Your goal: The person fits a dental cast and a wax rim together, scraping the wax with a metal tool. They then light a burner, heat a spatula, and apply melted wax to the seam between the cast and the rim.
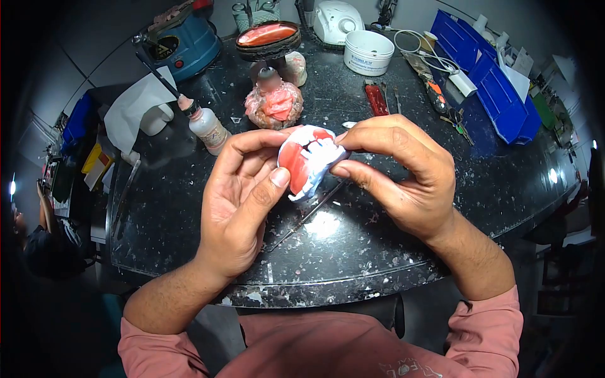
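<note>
Between my two hands, above the black worktop, is a dental model (309, 157) with red wax, white teeth and a pale bluish-white edge. My left hand (242, 195) grips its left side, the thumb pressed on the red wax. My right hand (403, 170) pinches its right edge between thumb and fingers. Below the model a thin metal tool (305, 218) lies slantwise on the worktop (353, 258). Behind it stands a burner-like piece (271, 101) with pink wax lumps around its base.
A dropper bottle (208, 129) stands left, near a blue machine (183, 47). At the back are a round pan of red wax (268, 35), a white tub (368, 53) and a red-handled tool (376, 99). Blue trays (498, 94) lie right. Another person (50, 233) is far left.
</note>
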The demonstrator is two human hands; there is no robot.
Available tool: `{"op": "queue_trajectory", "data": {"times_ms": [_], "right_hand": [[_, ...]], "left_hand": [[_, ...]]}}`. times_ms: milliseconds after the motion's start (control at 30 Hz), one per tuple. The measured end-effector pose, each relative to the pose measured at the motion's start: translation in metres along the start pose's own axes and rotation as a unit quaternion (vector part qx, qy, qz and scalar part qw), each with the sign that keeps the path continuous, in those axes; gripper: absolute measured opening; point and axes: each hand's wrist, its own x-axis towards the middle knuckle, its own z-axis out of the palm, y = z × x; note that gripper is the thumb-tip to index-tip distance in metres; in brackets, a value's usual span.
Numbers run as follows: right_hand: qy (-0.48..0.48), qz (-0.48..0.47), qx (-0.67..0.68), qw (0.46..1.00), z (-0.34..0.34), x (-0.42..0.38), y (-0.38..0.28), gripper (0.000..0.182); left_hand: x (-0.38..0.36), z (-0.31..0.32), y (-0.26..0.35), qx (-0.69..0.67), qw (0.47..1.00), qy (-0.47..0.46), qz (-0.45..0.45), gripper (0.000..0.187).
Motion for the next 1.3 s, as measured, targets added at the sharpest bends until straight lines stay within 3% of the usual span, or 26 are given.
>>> {"op": "queue_trajectory", "data": {"times_ms": [767,833,867,1167,1300], "right_hand": [[0.005,-0.032,-0.006,0.999,-0.0028,0.0015,-0.0021,0.029],[0.004,-0.039,-0.009,0.999,-0.0032,0.0013,-0.0039,0.030],[0.004,-0.039,-0.010,0.999,-0.0028,0.0017,-0.0044,0.030],[0.024,-0.065,0.003,0.998,-0.0019,0.0025,-0.0060,0.028],[-0.003,-0.083,0.018,0.996,-0.0094,0.0059,-0.0027,0.041]], "left_hand": [[-0.0009,0.0019,0.0054,0.046,0.999,0.010,0.021,0.045],[-0.0012,0.0000,0.0023,0.028,0.995,-0.047,0.086,0.056],[-0.0031,0.0018,0.0055,0.075,0.993,-0.038,0.078,0.072],[-0.0042,-0.0021,-0.0020,0.167,0.969,-0.053,0.177,0.072],[-0.0029,-0.0063,0.0029,0.242,0.938,-0.093,0.229,0.072]]}}
